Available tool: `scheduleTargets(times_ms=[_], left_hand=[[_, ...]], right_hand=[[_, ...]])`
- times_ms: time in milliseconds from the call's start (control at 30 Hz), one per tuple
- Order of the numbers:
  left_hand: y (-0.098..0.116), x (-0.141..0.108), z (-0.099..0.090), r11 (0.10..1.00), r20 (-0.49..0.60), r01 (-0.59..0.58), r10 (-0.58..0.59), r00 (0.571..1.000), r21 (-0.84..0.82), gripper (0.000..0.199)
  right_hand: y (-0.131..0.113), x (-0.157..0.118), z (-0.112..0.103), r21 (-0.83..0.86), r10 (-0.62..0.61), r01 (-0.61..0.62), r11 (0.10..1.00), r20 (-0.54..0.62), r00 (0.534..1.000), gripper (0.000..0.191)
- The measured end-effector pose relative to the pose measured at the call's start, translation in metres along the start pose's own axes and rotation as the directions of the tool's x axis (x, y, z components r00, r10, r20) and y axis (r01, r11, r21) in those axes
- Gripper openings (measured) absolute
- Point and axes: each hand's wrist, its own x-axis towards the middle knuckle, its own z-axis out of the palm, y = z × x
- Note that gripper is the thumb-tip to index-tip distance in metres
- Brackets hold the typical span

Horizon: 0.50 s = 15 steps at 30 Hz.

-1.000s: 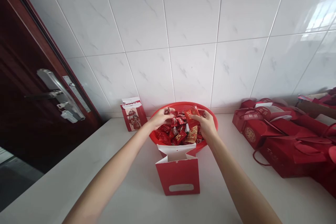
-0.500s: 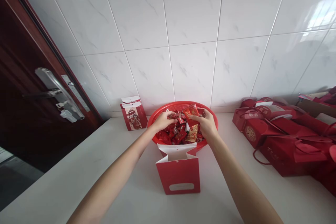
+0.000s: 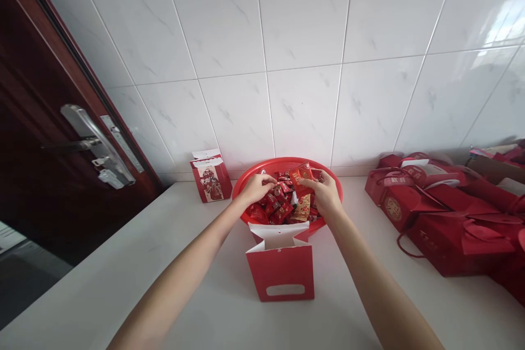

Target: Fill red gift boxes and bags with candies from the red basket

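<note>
A red plastic basket (image 3: 243, 179) full of wrapped candies (image 3: 281, 212) stands against the tiled wall. My right hand (image 3: 327, 192) grips a red candy packet (image 3: 301, 180) between thumb and fingers, over the basket's right side. My left hand (image 3: 257, 188) is over the left side of the candies, its fingers bent together; whatever they may hold is hidden. In front of the basket, nearer to me, a red paper gift box (image 3: 280, 269) stands upright with its top open. Its contents do not show.
Another red box (image 3: 212, 179) with printed figures stands at the left by the wall. Several red gift boxes (image 3: 455, 240) with cord handles crowd the right of the white table (image 3: 192, 290). A dark wooden door (image 3: 36, 82) with keys in its lock is at the far left.
My left hand's fingers have drawn closer together over the candies. My right hand still holds the red packet in nearly the same place. The view has shifted slightly.
</note>
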Motion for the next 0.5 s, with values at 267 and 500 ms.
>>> scheduleTargets(times_ms=[267,500], left_hand=[[0.009,-0.007,-0.002,0.996,0.006,-0.037,0.037,0.999,0.076,0.024],[0.014,-0.010,0.003,0.979,0.159,-0.067,0.036,0.987,0.192,0.038]], right_hand=[[0.000,-0.001,0.001,-0.004,0.006,-0.006,1.000,0.013,1.000,0.032],[0.001,-0.001,0.000,-0.012,0.018,-0.018,1.000,0.022,1.000,0.033]])
